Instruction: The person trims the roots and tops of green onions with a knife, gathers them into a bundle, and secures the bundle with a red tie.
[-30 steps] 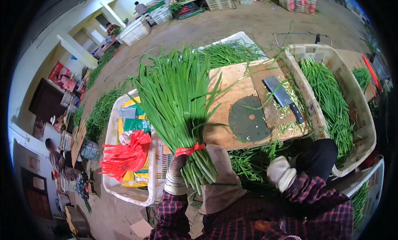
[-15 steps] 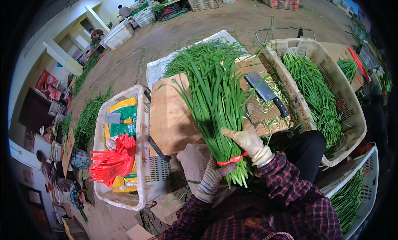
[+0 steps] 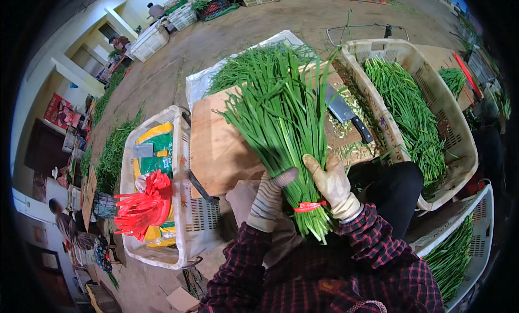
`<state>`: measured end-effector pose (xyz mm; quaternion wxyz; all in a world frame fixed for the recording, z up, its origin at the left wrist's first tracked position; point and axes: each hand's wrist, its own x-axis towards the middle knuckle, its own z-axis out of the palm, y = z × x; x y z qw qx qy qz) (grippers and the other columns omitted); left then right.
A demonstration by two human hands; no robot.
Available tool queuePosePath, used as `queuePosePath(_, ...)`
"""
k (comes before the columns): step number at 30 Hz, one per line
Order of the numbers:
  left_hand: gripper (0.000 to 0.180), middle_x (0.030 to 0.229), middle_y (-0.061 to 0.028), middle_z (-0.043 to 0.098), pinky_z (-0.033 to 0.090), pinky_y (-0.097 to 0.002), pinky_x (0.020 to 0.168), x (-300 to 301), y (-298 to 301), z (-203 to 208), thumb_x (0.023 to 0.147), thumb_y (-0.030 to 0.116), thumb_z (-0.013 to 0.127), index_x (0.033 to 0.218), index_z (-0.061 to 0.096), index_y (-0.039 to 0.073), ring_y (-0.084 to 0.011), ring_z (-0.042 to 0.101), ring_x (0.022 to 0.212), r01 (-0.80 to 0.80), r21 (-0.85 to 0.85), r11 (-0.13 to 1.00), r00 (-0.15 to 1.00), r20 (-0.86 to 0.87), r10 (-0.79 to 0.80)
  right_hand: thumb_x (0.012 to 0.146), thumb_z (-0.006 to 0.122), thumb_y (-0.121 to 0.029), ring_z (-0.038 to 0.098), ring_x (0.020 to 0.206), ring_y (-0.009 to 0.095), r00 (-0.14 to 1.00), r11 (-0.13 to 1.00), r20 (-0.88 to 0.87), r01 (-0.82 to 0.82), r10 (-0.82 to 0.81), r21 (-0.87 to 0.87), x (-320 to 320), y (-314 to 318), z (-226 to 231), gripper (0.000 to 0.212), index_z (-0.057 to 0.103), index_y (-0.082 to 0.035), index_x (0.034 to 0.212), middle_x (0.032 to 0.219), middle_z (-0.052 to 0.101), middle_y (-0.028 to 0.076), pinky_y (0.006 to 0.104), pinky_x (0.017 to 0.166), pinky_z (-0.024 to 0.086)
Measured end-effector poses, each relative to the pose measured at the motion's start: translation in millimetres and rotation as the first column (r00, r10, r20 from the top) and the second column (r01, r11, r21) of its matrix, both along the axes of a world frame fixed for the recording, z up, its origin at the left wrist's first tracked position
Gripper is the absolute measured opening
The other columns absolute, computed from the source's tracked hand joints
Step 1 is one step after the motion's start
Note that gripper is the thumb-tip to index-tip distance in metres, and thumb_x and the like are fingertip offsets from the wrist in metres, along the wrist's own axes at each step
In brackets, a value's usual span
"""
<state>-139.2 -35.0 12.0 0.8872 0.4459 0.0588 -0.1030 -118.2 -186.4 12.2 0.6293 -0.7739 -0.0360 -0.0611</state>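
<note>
A thick bunch of garlic chives point(image 3: 286, 135) leans away from me, its pale cut ends toward my lap. Round its lower stems sits a red tie point(image 3: 310, 207). My left hand point(image 3: 268, 194), in a striped grey glove, is closed against the bunch's left side above the tie, with its thumb across the stems. On the opposite side my right hand point(image 3: 332, 186), in a cream glove, grips the stems, thumb lying on top; its other fingers are partly hidden. Behind the bunch, a cleaver point(image 3: 340, 105) with a black handle lies on a wooden board point(image 3: 216, 145) among chopped stem bits.
At left, a white crate point(image 3: 181, 226) holds red ties point(image 3: 146, 205), yellow-green packaging and a small blade. Another crate point(image 3: 386, 135) of chives stands at right, with a further crate point(image 3: 481, 243) nearer me. Loose chives point(image 3: 232, 70) lie on white sheeting beyond the board. People sit farther off.
My left hand has shifted up from the tied end to higher on the stems. My right hand has turned, its thumb now pointing up along the bunch. The tie shows uncovered.
</note>
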Motion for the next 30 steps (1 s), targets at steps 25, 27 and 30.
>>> queuePosePath(25, 0.048, 0.107, -0.0057, 0.065, 0.055, -0.033, 0.084, -7, -4, -37, 0.072, -0.002, 0.075, 0.116, 0.058, 0.006, -0.0199, 0.065, 0.094, -0.221, -0.105, 0.97, 0.973, -0.087, 0.213, 0.073, 0.079, -0.027, 0.064, 0.077, 0.03, 0.997, 0.955, -0.042, -0.067, 0.057, -0.288, -4, -1, 15, 0.041, 0.062, 0.0, 0.098, 0.08, 0.063, 0.016, 0.0382, 0.07, 0.051)
queuePosePath(27, 0.049, 0.107, -0.0059, 0.065, 0.055, -0.0343, 0.084, -10, -12, -33, 0.072, -0.001, 0.076, 0.116, 0.058, 0.006, -0.0204, 0.065, 0.094, -0.202, -0.094, 0.975, 0.978, -0.068, 0.196, 0.074, 0.078, -0.026, 0.063, 0.076, 0.032, 0.995, 0.932, 0.018, -0.09, 0.103, -0.351, 0, -8, 2, 0.034, 0.063, -0.001, 0.091, 0.078, 0.062, 0.016, 0.0382, 0.069, 0.05)
queuePosePath(30, 0.049, 0.108, -0.0068, 0.065, 0.055, -0.0368, 0.085, -12, -17, -31, 0.071, 0.002, 0.075, 0.117, 0.058, 0.005, -0.0219, 0.064, 0.096, -0.196, -0.045, 0.98, 0.98, -0.026, 0.195, 0.076, 0.077, -0.024, 0.061, 0.07, 0.027, 0.988, 0.969, 0.001, -0.149, 0.152, -0.198, 3, -21, -6, 0.024, 0.064, -0.004, 0.079, 0.072, 0.06, 0.012, 0.0361, 0.065, 0.048)
